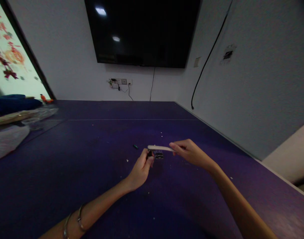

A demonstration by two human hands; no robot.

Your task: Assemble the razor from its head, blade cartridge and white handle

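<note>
A broad, flat, dark purple-blue surface (182, 205) is being used as the work area, with both forearms being held above it. The right hand (188, 151) is being kept closed, with the thumb and fingers being clamped around one end of a slim, off-white, round-ended rod (160, 148). The left hand (139, 169) is also being kept closed, a small, dark piece (149, 153) of unclear material being pinched between thumb and fingers. The rod is being held nearly level, its free end being placed right by the dark piece; whether contact is being made cannot be told.

For good control, the pinch is best being kept firm and the wrists steady, while the rod is being guided with light pressure and its tip is being kept off the left fingertips. A small, blue-and-black, rectangular component (158, 155), apparently a circuit board, is being partly overlapped by the rod in this view, so care is best being taken that it is not being knocked.

A tiny, dark green, elongated bit (135, 146) is being left to the left of the rod's tip, and scattered white specks (127, 160) are being left on the surface.
</note>
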